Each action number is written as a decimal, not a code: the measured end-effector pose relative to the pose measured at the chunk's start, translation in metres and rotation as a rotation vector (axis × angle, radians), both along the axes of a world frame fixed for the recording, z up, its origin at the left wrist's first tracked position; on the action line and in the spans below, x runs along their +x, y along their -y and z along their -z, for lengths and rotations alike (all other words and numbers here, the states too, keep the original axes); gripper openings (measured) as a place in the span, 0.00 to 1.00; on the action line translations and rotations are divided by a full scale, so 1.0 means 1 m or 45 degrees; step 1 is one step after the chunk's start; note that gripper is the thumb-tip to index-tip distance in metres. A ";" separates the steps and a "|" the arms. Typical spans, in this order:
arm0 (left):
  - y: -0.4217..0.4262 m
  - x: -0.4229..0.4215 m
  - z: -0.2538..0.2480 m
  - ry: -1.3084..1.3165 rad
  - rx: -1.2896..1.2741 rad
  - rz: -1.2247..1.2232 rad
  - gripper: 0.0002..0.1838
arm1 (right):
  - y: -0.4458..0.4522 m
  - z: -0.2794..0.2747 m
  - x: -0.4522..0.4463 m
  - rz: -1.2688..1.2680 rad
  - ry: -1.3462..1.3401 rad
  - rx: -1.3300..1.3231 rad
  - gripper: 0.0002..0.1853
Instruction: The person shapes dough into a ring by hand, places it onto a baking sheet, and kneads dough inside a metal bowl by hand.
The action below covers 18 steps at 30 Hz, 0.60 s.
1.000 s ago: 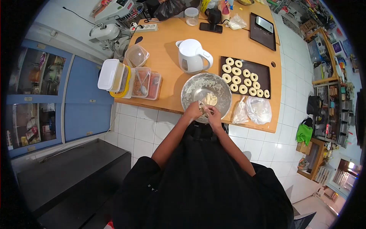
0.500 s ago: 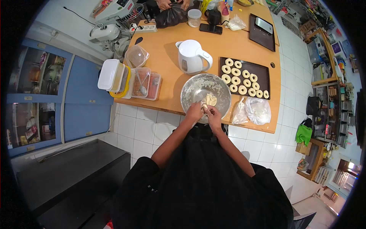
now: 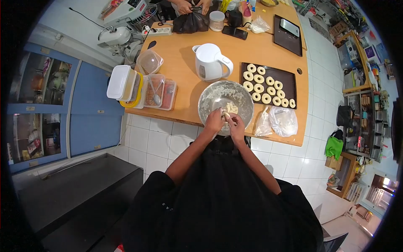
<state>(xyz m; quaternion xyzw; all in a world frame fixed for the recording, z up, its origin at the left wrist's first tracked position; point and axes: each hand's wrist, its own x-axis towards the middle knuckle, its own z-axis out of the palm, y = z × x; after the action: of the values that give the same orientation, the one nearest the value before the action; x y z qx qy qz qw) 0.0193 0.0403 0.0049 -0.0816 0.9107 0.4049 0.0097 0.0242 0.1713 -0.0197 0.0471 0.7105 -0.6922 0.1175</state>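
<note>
Over the near half of a metal mixing bowl, my left hand and my right hand work close together. A small piece of pale dough is pinched between their fingers. More dough lies in the bowl just beyond the fingertips, partly hidden by them. Dried dough residue coats the bowl's inner wall. Dough rings sit in rows on a dark baking tray to the right of the bowl.
A white electric kettle stands right behind the bowl. Plastic containers are stacked on the left, plastic bags at the front right. Across the wooden table, another person's hands hold a black bag near a phone.
My fingers have shifted slightly around the dough piece, and my right hand's fingers are a bit more raised. Across the table, the other person's hands and black bag have moved to the right.
</note>
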 end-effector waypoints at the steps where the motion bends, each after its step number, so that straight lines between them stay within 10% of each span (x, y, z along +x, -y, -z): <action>1: 0.001 -0.003 -0.007 0.108 0.090 0.013 0.18 | 0.002 -0.001 0.000 0.019 -0.023 -0.009 0.15; 5: 0.002 -0.003 -0.011 0.300 0.441 -0.055 0.20 | 0.002 0.012 0.000 0.054 0.019 -0.219 0.14; 11: -0.002 0.001 0.020 -0.188 -0.103 0.112 0.18 | -0.001 -0.009 -0.005 -0.002 -0.116 0.065 0.15; 18: 0.001 -0.001 -0.005 0.091 0.339 -0.009 0.20 | 0.000 0.007 -0.003 0.060 0.013 -0.137 0.13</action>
<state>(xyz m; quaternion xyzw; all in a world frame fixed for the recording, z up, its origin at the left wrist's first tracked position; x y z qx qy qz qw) 0.0183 0.0397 0.0094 -0.0973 0.8476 0.5192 0.0514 0.0212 0.1715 -0.0262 0.0611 0.6704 -0.7316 0.1072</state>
